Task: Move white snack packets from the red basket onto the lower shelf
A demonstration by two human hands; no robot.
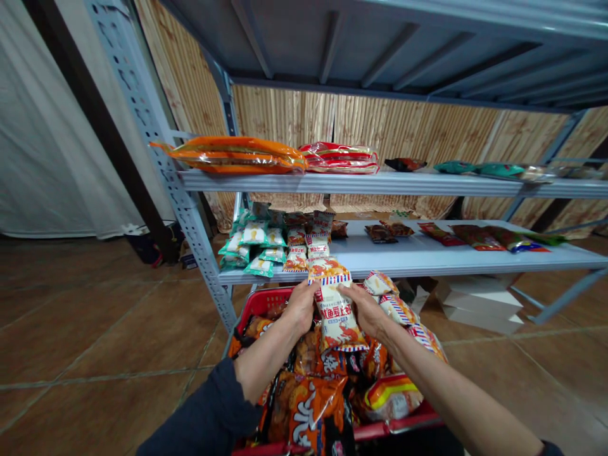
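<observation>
Between my left hand [302,307] and my right hand [367,309] is a white snack bag [338,316] with red lettering and striped edges. Both hands are closed on its upper sides, over the red basket [274,294]. A matching bag seems to sit just beyond its top edge, partly covered. More white striped bags [399,309] lie at the basket's right side. Orange-and-black snack bags [308,411] fill much of the basket, along with a yellow-and-red bag [393,398]. On the lower shelf ahead, similar white-and-red bags [297,258] stand in a stack.
Green-and-white packets [254,233] are piled at the left end of the lower shelf [399,256]. Several flat packets [475,235] lie farther right. Orange bags [237,155] and red bags [339,157] rest on the shelf above. A perforated metal upright [161,152] stands at left; white boxes [479,303] sit underneath.
</observation>
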